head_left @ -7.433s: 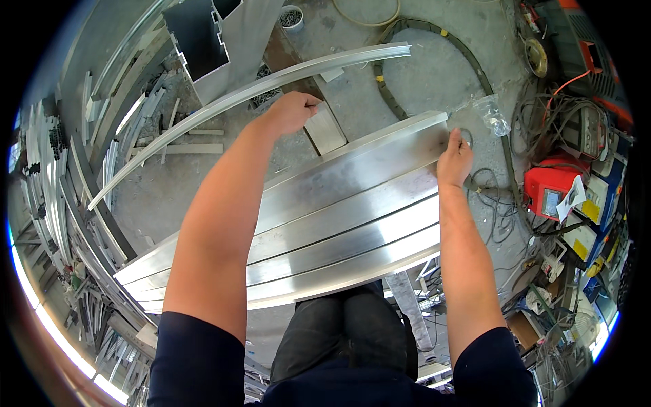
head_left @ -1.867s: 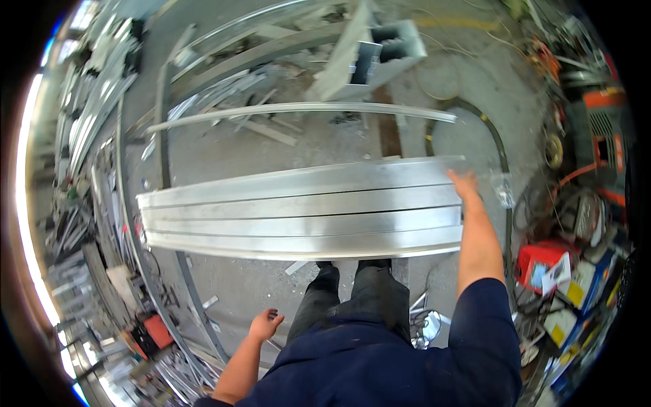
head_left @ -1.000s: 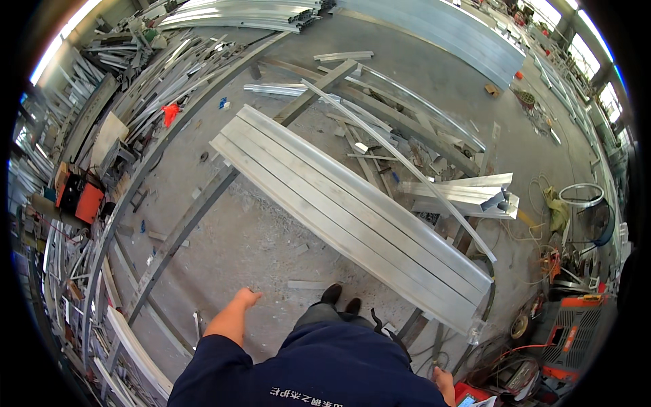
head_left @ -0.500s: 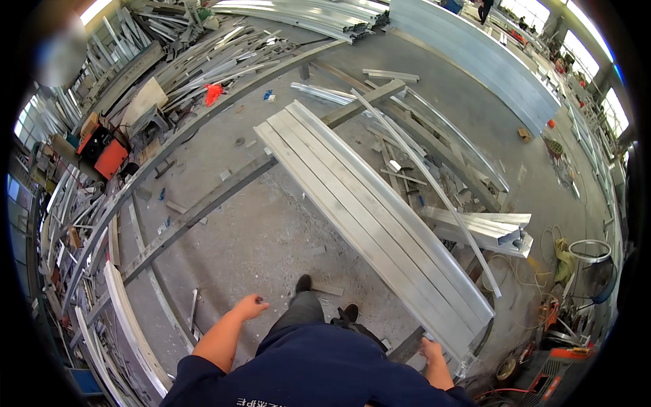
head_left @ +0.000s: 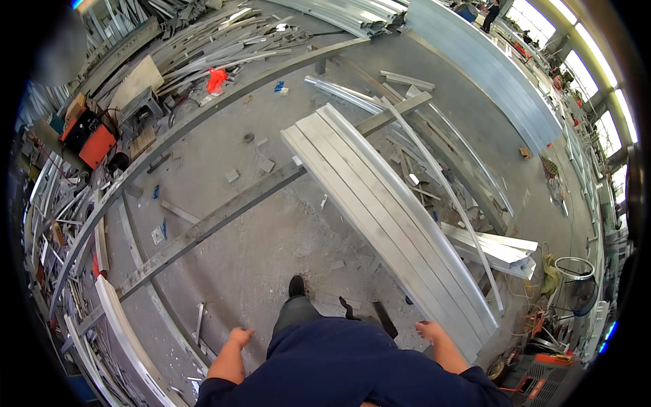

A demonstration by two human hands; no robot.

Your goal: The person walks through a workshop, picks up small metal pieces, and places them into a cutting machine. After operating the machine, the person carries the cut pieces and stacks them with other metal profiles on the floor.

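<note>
- Panel [head_left: 390, 224], silvery and grooved lengthwise, lies across a grey metal beam [head_left: 230, 217], short of the beam's right end; support beneath the panel's near end is hidden.
- Long axis runs obliquely, from near right to far left.
- Right hand [head_left: 428, 332] is the nearer one, beside the near part of the panel's left edge. From this hand, the panel lies rightward and ahead. Fingers are loosely bent, with nothing visible between them; contact cannot be determined.
- Left hand [head_left: 241, 336] is well apart from the panel, fingers partly curled, nothing visible in the grip.
</note>
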